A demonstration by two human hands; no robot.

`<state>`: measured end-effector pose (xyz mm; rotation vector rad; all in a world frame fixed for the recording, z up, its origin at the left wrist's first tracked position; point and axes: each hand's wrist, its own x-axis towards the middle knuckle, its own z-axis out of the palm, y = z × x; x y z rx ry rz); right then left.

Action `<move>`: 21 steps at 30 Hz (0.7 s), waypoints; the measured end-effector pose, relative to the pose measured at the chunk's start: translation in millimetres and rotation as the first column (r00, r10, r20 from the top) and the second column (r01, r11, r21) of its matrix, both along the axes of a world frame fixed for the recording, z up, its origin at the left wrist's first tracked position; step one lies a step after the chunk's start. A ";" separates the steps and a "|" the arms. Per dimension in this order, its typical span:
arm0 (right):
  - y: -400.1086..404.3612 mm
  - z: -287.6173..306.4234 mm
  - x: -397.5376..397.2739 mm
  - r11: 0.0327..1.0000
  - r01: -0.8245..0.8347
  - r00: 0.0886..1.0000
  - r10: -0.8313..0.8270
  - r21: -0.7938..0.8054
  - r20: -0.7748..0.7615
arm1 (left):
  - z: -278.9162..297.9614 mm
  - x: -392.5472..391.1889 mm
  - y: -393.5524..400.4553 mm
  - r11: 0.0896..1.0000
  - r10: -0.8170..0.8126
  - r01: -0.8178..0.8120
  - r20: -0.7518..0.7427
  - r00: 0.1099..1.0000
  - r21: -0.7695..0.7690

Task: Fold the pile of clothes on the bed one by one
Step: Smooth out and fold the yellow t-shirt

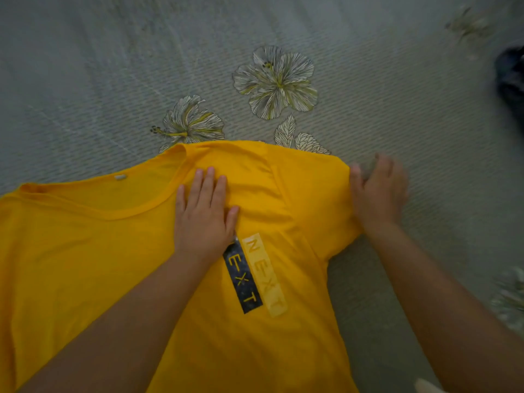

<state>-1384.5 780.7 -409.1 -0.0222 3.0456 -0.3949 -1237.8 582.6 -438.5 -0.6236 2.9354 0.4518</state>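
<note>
Shirt [99,265], yellow, spread face-up on the grey bedsheet [85,80], its round neckline toward the upper left and its body running to the lower edge of the view. Two printed bars on the chest read "NEXT": a black one [242,279] and, just beside it on the right, a pale one [266,275]. The left hand [202,217] lies flat on the cloth just right of the neckline, fingers straight and close together, thumb spread to the side, palm pressing down; its heel touches the top of the black bar. The right hand [378,191] is at the sleeve [317,194] on the shirt's right edge, blurred; its thumb rests against the yellow cloth and its fingers curl over the sheet side, but whether cloth is caught between them cannot be told. Printed flowers [276,82] and leaves mark the bedsheet beyond the shirt's shoulder. A dark garment [511,78] lies at the right edge of the view, well apart from the shirt.
</note>
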 end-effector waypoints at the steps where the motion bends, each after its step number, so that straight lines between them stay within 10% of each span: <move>1: 2.3 0.2 3.8 0.996 0.083 0.992 -0.081 -0.016 0.099 | -2.0 -4.9 0.7 1.000 0.006 -0.006 0.003 1.000 0.005; 5: 2.0 -5.5 27.9 0.997 0.060 0.944 -0.071 0.043 0.324 | -8.8 -9.3 1.4 1.000 0.026 -0.026 -0.011 1.000 -0.018; 10: -15.6 12.7 39.4 0.868 -0.006 0.999 -0.017 -0.496 -0.041 | -7.8 -9.7 2.5 0.999 0.035 -0.035 -0.015 0.999 -0.001; 13: -16.2 14.3 55.9 0.866 -0.192 0.976 0.118 -0.461 -0.184 | -6.5 -10.0 2.3 0.999 0.033 -0.033 0.010 0.999 -0.003; 17: 12.1 4.4 44.2 0.862 0.238 0.935 -0.079 -0.448 0.346 | -7.4 -8.8 2.3 0.999 0.034 -0.033 0.013 0.999 -0.017; 21: 23.2 5.5 19.1 0.777 0.385 0.870 -0.126 -0.497 0.477 | -9.5 -8.9 1.5 0.999 0.031 -0.031 -0.013 0.999 -0.015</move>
